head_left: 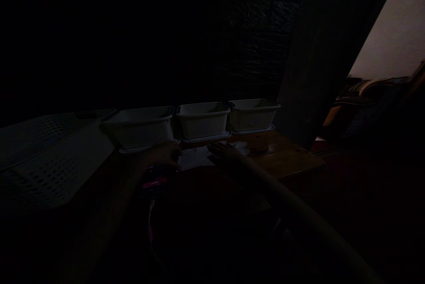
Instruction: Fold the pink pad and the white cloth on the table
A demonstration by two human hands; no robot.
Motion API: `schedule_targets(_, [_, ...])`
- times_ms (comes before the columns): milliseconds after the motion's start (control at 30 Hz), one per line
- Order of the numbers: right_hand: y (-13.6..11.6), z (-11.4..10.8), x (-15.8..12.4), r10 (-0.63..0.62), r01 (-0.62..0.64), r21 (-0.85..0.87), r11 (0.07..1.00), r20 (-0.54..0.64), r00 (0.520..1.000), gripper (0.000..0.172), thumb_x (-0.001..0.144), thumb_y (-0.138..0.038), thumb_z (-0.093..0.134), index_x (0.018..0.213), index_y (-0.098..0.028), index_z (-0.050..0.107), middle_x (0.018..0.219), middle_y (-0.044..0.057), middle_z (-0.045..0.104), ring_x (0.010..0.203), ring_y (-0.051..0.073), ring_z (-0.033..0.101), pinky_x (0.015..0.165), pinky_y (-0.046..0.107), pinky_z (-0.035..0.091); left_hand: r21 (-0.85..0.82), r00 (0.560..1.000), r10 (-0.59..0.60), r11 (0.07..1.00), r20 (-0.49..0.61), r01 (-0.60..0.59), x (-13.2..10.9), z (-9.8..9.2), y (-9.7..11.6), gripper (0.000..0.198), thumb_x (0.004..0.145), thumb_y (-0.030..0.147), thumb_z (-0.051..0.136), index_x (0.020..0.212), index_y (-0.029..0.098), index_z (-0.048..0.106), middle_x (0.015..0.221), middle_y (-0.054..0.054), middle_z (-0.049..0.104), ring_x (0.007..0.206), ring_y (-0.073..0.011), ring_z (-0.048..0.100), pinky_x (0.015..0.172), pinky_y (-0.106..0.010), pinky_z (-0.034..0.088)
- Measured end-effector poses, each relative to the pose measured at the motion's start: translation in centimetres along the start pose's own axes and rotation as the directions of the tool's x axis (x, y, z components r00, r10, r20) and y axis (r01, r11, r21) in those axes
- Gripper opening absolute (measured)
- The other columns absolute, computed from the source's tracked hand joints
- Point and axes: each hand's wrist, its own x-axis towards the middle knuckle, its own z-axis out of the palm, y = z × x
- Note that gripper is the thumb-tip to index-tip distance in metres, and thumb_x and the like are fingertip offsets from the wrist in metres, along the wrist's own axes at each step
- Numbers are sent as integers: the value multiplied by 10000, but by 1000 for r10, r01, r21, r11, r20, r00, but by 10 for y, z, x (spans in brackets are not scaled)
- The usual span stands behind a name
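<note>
The scene is very dark. A flat, pale piece of cloth (196, 157), perhaps a small garment, lies on the wooden table between my hands. My right hand (226, 154) rests palm down over the cloth's right part, fingers stretched out flat. At the cloth's left end is my left hand (163, 154), its thumb and fingers curved but apart, the tips at the cloth's edge. The cloth's exact kind is hard to make out, and some of it is under my right hand.
Three pale plastic bins, a left one (142, 131), a middle one (204, 122) and a right one (254, 118), line the table's back. A perforated basket (49, 164) stands far left. A dark object with a pink patch (154, 183) and a cable lies near my left wrist. The wooden table (285, 155) ends at right.
</note>
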Motion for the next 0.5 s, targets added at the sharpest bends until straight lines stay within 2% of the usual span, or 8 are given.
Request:
schedule_targets(100, [2,2,2,-25,26,-4,1000,24,999,552,1042,-483,332,1549,-280,414,1635,44,259,1533,272,254,1234,557,238,15,1000,-30,999,7,30,-1,-1,3,645,643,575,827,1162,216,693,1230,-91,670,1153,-306,594,959,-366,435])
schedule_targets(233, [5,5,6,12,-13,18,1000,28,1000,607,1037,-509,327,1584,-247,348,1636,45,249,1529,294,253,1231,569,239,-29,999,-41,999,23,42,-3,-2,7,637,672,508,832,1215,217,667,1303,-98,645,1201,-302,585,985,-363,441])
schedule_targets(333, [7,5,7,-16,16,16,1000,29,999,572,1035,-471,363,1570,-272,374,1634,36,256,1528,293,258,1232,573,235,-37,998,-57,998,37,58,-4,-2,7,678,677,504,831,1260,212,642,1340,-106,629,1226,-300,580,1007,-366,430])
schedule_targets(500, [7,8,8,18,-20,52,998,34,999,612,1030,-541,312,1581,-279,354,1636,23,255,1530,283,254,1238,570,235,-66,996,-83,994,25,84,-4,1,5,642,659,499,834,1232,272,656,1339,-87,636,1221,-300,585,985,-364,431])
